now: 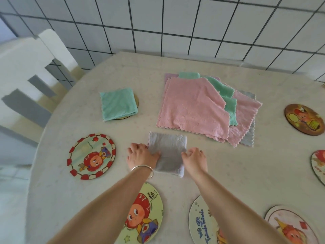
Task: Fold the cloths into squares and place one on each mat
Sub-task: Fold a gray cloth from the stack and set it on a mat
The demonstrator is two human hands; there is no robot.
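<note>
At the centre of the frame a folded grey cloth [167, 152] is pressed flat on the counter [123, 187] by the left hand [141, 156] and right hand [194, 160], fingers [155, 154] spread loosely on its edges, while a folded teal cloth [118, 106] lies on a mat [135, 101] at upper left, beside a stack of unfolded cloths [193, 106].
</note>
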